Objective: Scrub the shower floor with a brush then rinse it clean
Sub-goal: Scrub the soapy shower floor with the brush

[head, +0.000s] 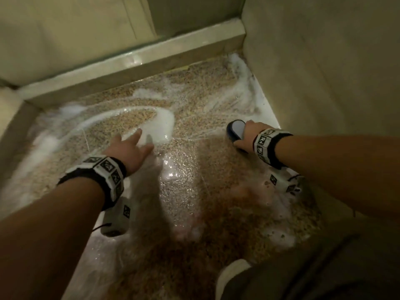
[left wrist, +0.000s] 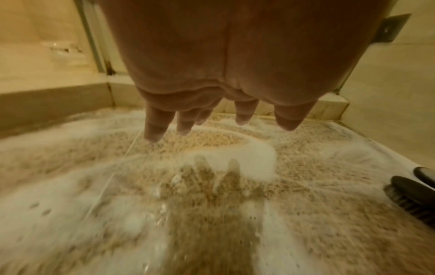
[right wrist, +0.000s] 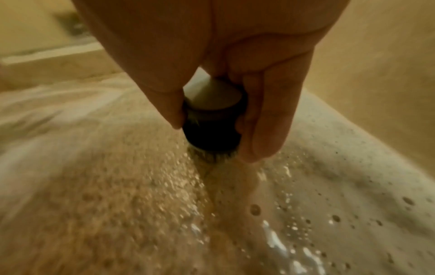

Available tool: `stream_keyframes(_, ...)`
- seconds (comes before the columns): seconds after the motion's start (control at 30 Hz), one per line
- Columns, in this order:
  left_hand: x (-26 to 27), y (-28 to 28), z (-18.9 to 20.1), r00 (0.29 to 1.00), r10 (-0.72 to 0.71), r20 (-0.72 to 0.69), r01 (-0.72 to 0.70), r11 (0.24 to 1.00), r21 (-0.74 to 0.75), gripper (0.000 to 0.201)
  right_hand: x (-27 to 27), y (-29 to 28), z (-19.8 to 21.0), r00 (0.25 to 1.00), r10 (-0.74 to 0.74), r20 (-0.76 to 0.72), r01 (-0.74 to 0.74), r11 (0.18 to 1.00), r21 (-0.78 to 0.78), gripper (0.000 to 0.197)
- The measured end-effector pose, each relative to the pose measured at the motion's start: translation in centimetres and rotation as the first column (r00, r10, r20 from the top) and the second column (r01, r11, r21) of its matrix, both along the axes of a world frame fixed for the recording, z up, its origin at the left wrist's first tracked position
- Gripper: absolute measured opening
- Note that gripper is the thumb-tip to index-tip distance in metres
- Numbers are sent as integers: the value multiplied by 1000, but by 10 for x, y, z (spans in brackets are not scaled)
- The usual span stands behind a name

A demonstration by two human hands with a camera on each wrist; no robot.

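Left hand (head: 127, 148) splayed over foam (head: 158, 128); right hand (head: 249, 135) clasps brush (head: 236, 129) beside wall (head: 324, 72).

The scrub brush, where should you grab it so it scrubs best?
Probably by its dark waist, from above. The right hand does so: thumb one side, fingers the other, palm over the pale top of the brush. That keeps the bristles pointing down at the soapy shower floor.

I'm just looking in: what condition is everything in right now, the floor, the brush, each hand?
shower floor: wet, pebbled, streaked with white foam, not yet rinsed.
foam: thick white swirl near the left fingers.
brush: bristles down on the floor by the right wall.
right hand: grips the brush.
left hand: fingers spread, holding nothing, above the foam.
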State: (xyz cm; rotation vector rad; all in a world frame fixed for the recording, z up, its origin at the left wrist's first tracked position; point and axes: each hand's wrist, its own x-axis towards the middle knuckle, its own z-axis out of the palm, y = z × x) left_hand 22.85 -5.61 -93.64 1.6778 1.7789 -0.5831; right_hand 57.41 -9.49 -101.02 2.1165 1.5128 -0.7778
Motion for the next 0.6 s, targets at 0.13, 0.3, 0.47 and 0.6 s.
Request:
stream_keyframes(0.13, 22, 18, 28, 990, -95, -103, 95, 995, -6, 74, 5, 2, -10, 993, -98, -70, 97, 995, -29, 76)
stream_keyframes(0.3, 53, 57, 60, 954, -259, -152, 264, 965, 7, 72, 6, 15, -10, 973, -194, -122, 184, 979, -89, 63)
stream_keyframes(0.47, 79, 96, 49, 897, -401, -188, 407, 913, -6, 72, 13, 16, -16, 927, -354, -124, 338, 931, -138, 75)
stream_keyframes(0.6, 101, 115, 20, 822, -539, -184, 532, 842, -88, 76, 11, 14, -10, 921, -370, -119, 345, 919, -189, 80)
